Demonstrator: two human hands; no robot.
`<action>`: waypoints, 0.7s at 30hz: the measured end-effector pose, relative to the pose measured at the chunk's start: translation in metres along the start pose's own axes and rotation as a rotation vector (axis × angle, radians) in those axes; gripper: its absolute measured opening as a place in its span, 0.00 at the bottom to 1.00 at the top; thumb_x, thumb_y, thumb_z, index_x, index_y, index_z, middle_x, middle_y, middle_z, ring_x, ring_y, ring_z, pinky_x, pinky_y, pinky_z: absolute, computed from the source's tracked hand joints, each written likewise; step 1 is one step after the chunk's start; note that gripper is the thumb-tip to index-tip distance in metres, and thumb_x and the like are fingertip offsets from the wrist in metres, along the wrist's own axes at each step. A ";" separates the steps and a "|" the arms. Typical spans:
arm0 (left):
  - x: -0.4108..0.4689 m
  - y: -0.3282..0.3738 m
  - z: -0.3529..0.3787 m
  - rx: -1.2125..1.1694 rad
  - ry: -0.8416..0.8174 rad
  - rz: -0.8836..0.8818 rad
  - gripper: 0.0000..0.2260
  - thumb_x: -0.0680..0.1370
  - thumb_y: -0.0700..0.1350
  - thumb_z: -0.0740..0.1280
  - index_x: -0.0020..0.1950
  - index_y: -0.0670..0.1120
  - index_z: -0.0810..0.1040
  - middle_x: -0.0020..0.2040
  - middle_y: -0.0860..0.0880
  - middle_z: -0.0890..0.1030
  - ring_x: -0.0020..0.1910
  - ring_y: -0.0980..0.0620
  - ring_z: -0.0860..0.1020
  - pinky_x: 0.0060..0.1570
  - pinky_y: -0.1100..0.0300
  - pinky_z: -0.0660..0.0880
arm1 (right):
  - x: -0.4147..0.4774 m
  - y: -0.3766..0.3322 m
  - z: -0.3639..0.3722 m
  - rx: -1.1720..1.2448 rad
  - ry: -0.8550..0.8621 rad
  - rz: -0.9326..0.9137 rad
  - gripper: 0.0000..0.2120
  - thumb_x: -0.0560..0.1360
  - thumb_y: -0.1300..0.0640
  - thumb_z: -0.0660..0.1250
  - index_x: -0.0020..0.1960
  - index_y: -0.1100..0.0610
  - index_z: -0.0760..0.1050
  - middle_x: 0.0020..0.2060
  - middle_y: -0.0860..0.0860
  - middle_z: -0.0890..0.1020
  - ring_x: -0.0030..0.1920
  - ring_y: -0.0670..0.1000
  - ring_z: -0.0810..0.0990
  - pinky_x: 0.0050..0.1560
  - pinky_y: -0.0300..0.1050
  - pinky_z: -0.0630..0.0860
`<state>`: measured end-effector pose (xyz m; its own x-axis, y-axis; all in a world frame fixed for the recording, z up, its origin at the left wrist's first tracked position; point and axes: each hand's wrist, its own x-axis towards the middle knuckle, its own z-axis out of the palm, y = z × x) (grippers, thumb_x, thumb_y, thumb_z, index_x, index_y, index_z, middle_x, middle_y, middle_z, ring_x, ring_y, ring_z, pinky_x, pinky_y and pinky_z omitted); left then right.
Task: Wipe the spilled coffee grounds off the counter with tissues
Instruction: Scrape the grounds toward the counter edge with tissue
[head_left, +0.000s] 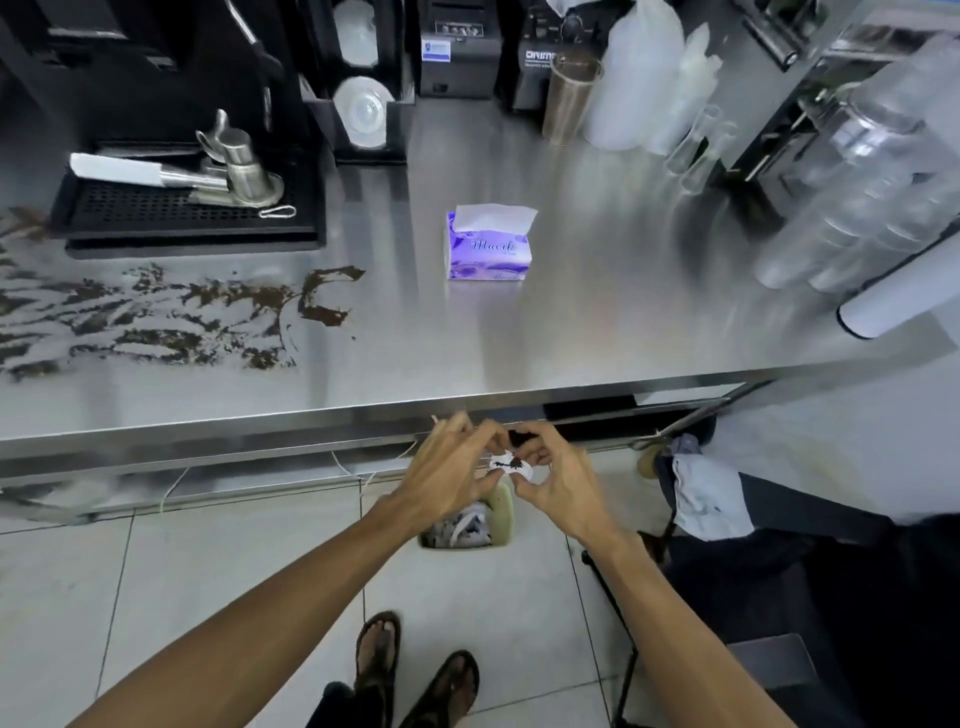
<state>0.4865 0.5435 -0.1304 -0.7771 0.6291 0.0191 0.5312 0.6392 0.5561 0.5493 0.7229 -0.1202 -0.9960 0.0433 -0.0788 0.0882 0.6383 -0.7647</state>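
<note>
Dark coffee grounds (171, 322) are smeared across the left part of the steel counter (519, 332). A purple tissue pack (488, 247) with a white sheet sticking up stands near the counter's middle. Below the counter's front edge, my left hand (449, 467) and my right hand (553, 475) both pinch a small crumpled white tissue (511, 465) stained with grounds. The tissue hangs above a pale green bin (467, 522) on the floor that holds used tissues.
A black drip tray (187, 213) with metal jugs sits at the back left, under a coffee machine. Blenders, a metal cup (569, 98) and stacked clear cups (852, 197) crowd the back and right. A dark stool with a cloth (711, 504) stands to my right.
</note>
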 end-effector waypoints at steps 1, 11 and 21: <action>0.000 -0.005 0.010 -0.004 -0.022 -0.014 0.19 0.73 0.53 0.71 0.61 0.54 0.71 0.51 0.52 0.77 0.50 0.52 0.70 0.51 0.53 0.72 | 0.001 0.010 0.006 0.004 -0.008 0.017 0.27 0.68 0.61 0.75 0.63 0.50 0.71 0.44 0.46 0.81 0.46 0.42 0.79 0.48 0.30 0.73; 0.004 -0.137 0.192 0.005 -0.148 -0.035 0.17 0.74 0.52 0.71 0.61 0.53 0.73 0.50 0.52 0.71 0.51 0.50 0.71 0.49 0.57 0.70 | 0.025 0.186 0.163 -0.006 -0.044 0.153 0.29 0.68 0.62 0.76 0.64 0.46 0.70 0.46 0.48 0.82 0.46 0.47 0.81 0.47 0.40 0.80; 0.012 -0.260 0.379 -0.047 -0.550 -0.224 0.28 0.72 0.53 0.72 0.70 0.48 0.69 0.62 0.49 0.78 0.62 0.48 0.75 0.60 0.57 0.72 | 0.031 0.365 0.308 -0.064 -0.129 0.342 0.27 0.68 0.60 0.75 0.65 0.56 0.72 0.50 0.50 0.81 0.50 0.50 0.81 0.53 0.50 0.79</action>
<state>0.4674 0.5529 -0.5898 -0.5728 0.6260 -0.5292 0.3494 0.7705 0.5332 0.5564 0.7204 -0.5988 -0.8984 0.1680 -0.4057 0.4103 0.6506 -0.6391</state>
